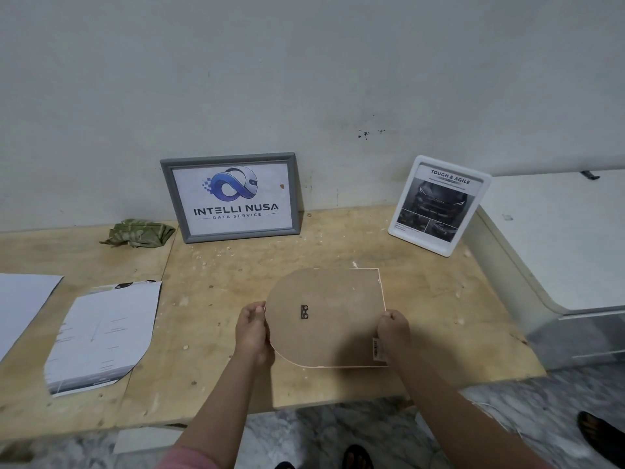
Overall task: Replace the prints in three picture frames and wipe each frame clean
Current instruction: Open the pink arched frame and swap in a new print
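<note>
An arch-shaped picture frame (334, 319) lies face down over the middle of the wooden table (236, 377), its brown backing board up, with a small metal hanger near its left side. My left hand (252, 328) grips its rounded left edge. My right hand (394, 330) grips its straight right edge beside a barcode sticker. A grey frame (231, 196) with a blue logo print leans on the wall behind. A white frame (439, 204) with a dark car print leans at the back right. An arch-cut print (101, 336) lies face down at the left.
A crumpled green cloth (138, 233) sits at the back left by the wall. A white sheet of paper (23, 302) lies at the far left edge. A white appliance (558, 238) stands against the table's right end. Sandalled feet show on the marble floor below.
</note>
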A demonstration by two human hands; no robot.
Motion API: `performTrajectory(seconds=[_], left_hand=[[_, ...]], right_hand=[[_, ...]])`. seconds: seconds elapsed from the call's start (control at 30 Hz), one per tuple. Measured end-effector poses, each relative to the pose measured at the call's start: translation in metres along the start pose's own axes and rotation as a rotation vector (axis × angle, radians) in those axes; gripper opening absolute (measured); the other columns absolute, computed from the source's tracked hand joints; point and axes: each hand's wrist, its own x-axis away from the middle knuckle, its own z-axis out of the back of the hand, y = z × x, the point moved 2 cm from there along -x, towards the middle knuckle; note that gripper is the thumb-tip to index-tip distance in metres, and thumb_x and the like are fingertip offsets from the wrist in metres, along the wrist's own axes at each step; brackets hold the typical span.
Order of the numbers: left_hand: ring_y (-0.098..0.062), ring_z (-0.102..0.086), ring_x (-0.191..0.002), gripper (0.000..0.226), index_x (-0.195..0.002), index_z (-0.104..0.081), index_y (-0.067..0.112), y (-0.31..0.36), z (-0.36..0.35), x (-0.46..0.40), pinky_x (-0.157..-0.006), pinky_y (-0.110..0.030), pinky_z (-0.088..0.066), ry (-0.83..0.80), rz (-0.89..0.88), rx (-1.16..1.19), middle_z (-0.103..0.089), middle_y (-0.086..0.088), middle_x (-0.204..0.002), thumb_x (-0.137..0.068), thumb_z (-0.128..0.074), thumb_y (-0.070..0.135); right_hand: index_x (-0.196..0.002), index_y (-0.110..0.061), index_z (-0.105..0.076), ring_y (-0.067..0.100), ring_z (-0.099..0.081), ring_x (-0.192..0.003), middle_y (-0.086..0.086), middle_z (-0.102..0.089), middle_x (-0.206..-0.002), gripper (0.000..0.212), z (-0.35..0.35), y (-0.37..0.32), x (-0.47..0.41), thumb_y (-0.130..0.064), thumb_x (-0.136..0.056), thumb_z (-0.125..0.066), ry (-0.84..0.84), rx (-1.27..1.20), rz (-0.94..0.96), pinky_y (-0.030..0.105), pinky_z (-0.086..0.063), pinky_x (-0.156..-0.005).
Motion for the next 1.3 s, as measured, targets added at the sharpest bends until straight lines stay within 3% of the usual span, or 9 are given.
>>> performTrajectory(seconds=[0.1,0.2,0.4,0.57,0.7,0.8,0.87,1.1,1.3], left_hand=[[-0.021,-0.057,-0.072,0.006,-0.095,-0.059,0.016,0.003,0.004,-0.002,-0.064,-0.030,-0.048,0.044,-0.153,-0.234,-0.064,-0.011,-0.092,-0.095,-0.054,0.015],[-0.026,-0.062,-0.094,0.006,-0.097,-0.061,0.016,0.004,0.003,-0.003,-0.085,-0.038,-0.051,0.071,-0.282,-0.403,-0.066,-0.010,-0.101,-0.092,-0.057,0.015],[-0.025,-0.060,-0.094,0.012,-0.100,-0.064,0.007,0.009,-0.006,-0.003,-0.083,-0.028,-0.043,0.181,-0.363,-0.503,-0.065,-0.009,-0.098,-0.090,-0.059,0.012],[-0.023,-0.056,-0.086,0.011,-0.092,-0.066,0.003,0.013,-0.004,-0.003,-0.079,-0.027,-0.041,0.280,-0.321,-0.541,-0.067,-0.012,-0.095,-0.090,-0.058,0.010],[-0.029,-0.060,-0.093,0.011,-0.086,-0.065,0.004,0.010,-0.003,-0.007,-0.085,-0.035,-0.046,0.274,-0.224,-0.502,-0.067,-0.014,-0.095,-0.090,-0.058,0.012],[-0.026,-0.054,-0.070,0.032,-0.060,-0.053,0.010,0.009,-0.002,-0.009,-0.076,-0.036,-0.047,0.240,-0.117,-0.465,-0.059,-0.012,-0.070,-0.091,-0.057,0.015],[-0.023,-0.044,-0.059,0.042,-0.053,-0.041,0.013,0.009,0.000,-0.009,-0.066,-0.032,-0.040,0.241,-0.082,-0.504,-0.046,-0.007,-0.057,-0.092,-0.056,0.018],[-0.028,-0.060,-0.082,0.027,-0.063,-0.053,0.014,0.015,0.001,-0.005,-0.081,-0.034,-0.047,0.243,-0.096,-0.640,-0.062,-0.007,-0.078,-0.089,-0.061,0.020],[-0.032,-0.062,-0.091,0.026,-0.064,-0.055,0.013,0.021,0.002,-0.008,-0.085,-0.035,-0.050,0.253,-0.052,-0.678,-0.066,-0.013,-0.087,-0.088,-0.063,0.020]], right_hand=[[-0.087,-0.003,-0.054,0.019,-0.041,-0.057,0.012,-0.048,-0.073,0.019,-0.001,0.000,-0.001,-0.007,-0.094,-0.036,0.013,0.022,0.010,0.025,-0.030,-0.051],[-0.089,-0.002,-0.054,0.026,-0.046,-0.066,0.015,-0.051,-0.078,0.020,-0.006,0.002,-0.003,-0.009,-0.095,-0.036,0.032,0.047,0.007,0.028,-0.032,-0.054],[-0.087,-0.005,-0.053,0.029,-0.049,-0.074,0.014,-0.052,-0.078,0.019,-0.013,0.003,-0.008,-0.010,-0.094,-0.036,0.041,0.046,0.009,0.030,-0.037,-0.065],[-0.078,-0.005,-0.049,0.024,-0.041,-0.062,0.011,-0.046,-0.068,0.021,-0.014,0.001,-0.009,-0.009,-0.094,-0.037,0.030,0.044,0.040,0.030,-0.032,-0.056],[-0.078,-0.006,-0.050,0.027,-0.043,-0.069,0.009,-0.046,-0.068,0.019,-0.014,0.002,-0.011,-0.008,-0.093,-0.038,0.039,0.073,0.045,0.031,-0.031,-0.060],[-0.078,-0.006,-0.051,0.029,-0.046,-0.071,0.011,-0.049,-0.070,0.017,-0.013,0.002,-0.013,-0.008,-0.091,-0.040,0.038,0.107,0.044,0.030,-0.033,-0.062],[-0.077,-0.007,-0.053,0.029,-0.046,-0.070,0.008,-0.048,-0.066,0.017,-0.011,0.001,-0.014,-0.008,-0.090,-0.041,0.032,0.125,0.049,0.029,-0.033,-0.062],[-0.067,-0.004,-0.056,0.031,-0.047,-0.065,0.017,-0.050,-0.067,0.021,-0.010,-0.005,-0.016,-0.005,-0.086,-0.046,0.052,0.198,0.086,0.031,-0.032,-0.058],[-0.089,-0.002,-0.070,0.036,-0.059,-0.081,0.021,-0.064,-0.085,0.022,-0.010,-0.005,-0.014,-0.005,-0.078,-0.051,0.041,0.249,0.117,0.028,-0.038,-0.064]])
